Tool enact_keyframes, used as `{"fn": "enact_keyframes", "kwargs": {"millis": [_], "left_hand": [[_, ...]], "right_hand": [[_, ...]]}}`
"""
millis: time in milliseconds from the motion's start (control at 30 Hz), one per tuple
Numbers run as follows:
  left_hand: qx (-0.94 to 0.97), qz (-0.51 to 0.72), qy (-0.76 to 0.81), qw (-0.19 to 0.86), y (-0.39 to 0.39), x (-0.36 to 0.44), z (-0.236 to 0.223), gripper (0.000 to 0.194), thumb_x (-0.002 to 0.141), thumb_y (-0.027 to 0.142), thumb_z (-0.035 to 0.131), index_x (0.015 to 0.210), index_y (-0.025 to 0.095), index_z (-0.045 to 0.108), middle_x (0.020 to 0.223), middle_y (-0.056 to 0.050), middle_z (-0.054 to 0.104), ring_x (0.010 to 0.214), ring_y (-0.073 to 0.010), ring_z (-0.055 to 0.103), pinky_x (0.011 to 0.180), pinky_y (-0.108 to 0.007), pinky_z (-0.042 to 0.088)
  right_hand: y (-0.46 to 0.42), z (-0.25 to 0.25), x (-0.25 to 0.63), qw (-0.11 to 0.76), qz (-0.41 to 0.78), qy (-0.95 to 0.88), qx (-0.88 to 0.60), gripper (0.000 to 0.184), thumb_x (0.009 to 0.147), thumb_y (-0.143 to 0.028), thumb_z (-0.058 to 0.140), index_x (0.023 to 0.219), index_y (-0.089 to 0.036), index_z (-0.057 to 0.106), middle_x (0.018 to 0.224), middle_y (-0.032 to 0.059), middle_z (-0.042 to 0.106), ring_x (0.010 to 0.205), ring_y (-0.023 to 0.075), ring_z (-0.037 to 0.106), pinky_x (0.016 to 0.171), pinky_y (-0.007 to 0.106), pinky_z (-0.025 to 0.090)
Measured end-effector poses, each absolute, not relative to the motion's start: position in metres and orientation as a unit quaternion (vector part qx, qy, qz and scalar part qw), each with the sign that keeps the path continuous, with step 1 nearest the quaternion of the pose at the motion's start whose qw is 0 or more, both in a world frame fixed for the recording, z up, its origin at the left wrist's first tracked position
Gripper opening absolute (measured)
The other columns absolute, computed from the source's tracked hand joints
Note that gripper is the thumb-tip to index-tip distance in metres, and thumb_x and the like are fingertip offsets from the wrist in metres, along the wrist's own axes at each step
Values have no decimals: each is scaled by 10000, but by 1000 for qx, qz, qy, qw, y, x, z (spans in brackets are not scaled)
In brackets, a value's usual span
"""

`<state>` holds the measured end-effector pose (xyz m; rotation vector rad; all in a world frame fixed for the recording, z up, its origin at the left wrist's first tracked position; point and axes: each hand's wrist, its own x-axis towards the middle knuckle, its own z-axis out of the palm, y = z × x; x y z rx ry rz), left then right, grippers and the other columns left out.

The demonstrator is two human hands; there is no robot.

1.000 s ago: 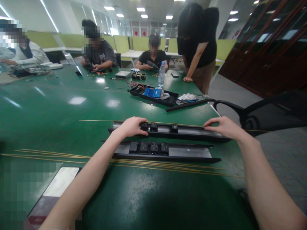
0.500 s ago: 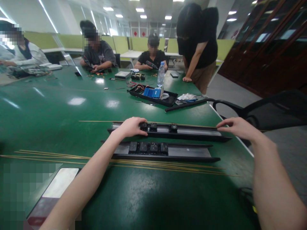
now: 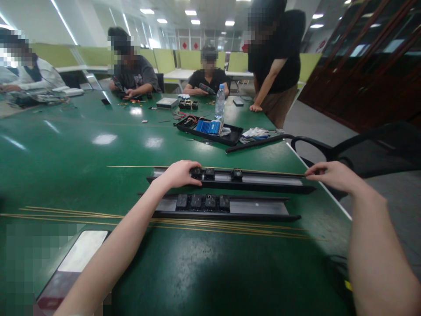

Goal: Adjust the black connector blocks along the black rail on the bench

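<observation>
Far channel (image 3: 226, 184), part-hidden by half-open, gripping left hand (image 3: 180, 173)
Right hand (image 3: 325, 173) pinches rod (image 3: 131, 166) at three o'clock; bottle (image 3: 219, 103) at twelve.

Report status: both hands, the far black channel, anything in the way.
Left hand gripping across far black channel. Right hand pinching thin rod by the channel's right end. Nearer channel alongside, not blocking either hand.

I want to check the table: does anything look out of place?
Mildly odd: in the farther channel, one block sits apart from two others by the left hand, while four visible blocks in the nearer channel line up closely.
</observation>
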<state>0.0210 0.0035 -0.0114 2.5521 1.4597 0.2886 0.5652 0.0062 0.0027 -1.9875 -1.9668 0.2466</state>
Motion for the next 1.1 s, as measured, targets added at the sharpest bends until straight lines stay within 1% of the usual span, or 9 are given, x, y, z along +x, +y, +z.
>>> {"fn": "enact_keyframes", "kwargs": {"millis": [100, 200, 433, 567, 767, 833, 867, 967, 1100], "left_hand": [[861, 100, 490, 93, 4, 20, -13, 675, 730, 648, 729, 1262, 239, 656, 1229, -82, 726, 1107, -307, 671, 939, -374, 516], [860, 100, 492, 93, 5, 20, -13, 678, 726, 655, 729, 1261, 245, 655, 1241, -77, 723, 1116, -305, 668, 941, -371, 516], [857, 95, 497, 95, 4, 21, -12, 686, 725, 652, 729, 1272, 245, 649, 1245, -77, 721, 1126, -305, 664, 949, -372, 514], [857, 94, 499, 91, 3, 21, -11, 706, 737, 654, 720, 1298, 233, 636, 1263, -88, 714, 1140, -311, 660, 961, -381, 512], [855, 89, 504, 86, 1, 22, -9, 704, 736, 652, 724, 1300, 241, 635, 1266, -83, 713, 1129, -308, 665, 946, -376, 519], [853, 88, 507, 85, 2, 22, -10, 704, 733, 656, 724, 1301, 252, 634, 1268, -78, 713, 1135, -304, 663, 952, -371, 517], [853, 87, 508, 84, 2, 22, -10, 705, 732, 658, 723, 1302, 253, 634, 1269, -79, 712, 1141, -307, 661, 957, -373, 515], [853, 85, 509, 81, 1, 23, -9, 708, 733, 661, 718, 1301, 247, 638, 1272, -86, 709, 1147, -320, 658, 964, -388, 516], [850, 81, 514, 80, 0, 24, -6, 682, 737, 644, 722, 1293, 257, 644, 1274, -79, 709, 1146, -315, 659, 959, -381, 520]], "right_hand": [[6, 7, 567, 122, 134, -661, -728, 327, 604, -451, 729, 784, -184, 787, 739, 83, 713, 687, 237, 598, 670, 375, 434], [6, 7, 571, 117, 116, -649, -743, 312, 616, -423, 735, 812, -187, 789, 766, 97, 717, 703, 241, 601, 689, 384, 432], [9, 6, 592, 98, 67, -602, -789, 276, 624, -432, 741, 819, -245, 799, 854, 120, 755, 706, 271, 631, 643, 393, 424], [3, 18, 580, 106, 40, -593, -797, 265, 699, -379, 667, 887, -250, 804, 912, 128, 759, 725, 261, 632, 641, 380, 424], [-4, 32, 518, 224, 42, -698, -679, 400, 806, -466, 614, 1032, -181, 779, 957, 132, 748, 769, 232, 616, 725, 361, 460], [-2, 30, 489, 262, 29, -747, -610, 382, 827, -454, 587, 1020, -184, 774, 1014, 116, 741, 867, 242, 626, 790, 363, 477], [-1, 28, 475, 263, 40, -774, -574, 369, 836, -450, 591, 1036, -197, 770, 1048, 106, 740, 943, 255, 631, 841, 371, 483], [2, 18, 438, 256, 111, -828, -487, 326, 827, -427, 635, 1061, -238, 759, 1084, 70, 746, 1030, 261, 648, 939, 395, 492], [4, 1, 411, 264, 129, -841, -454, 288, 863, -379, 613, 1081, -250, 750, 1043, 52, 755, 990, 246, 675, 916, 395, 519]]}}
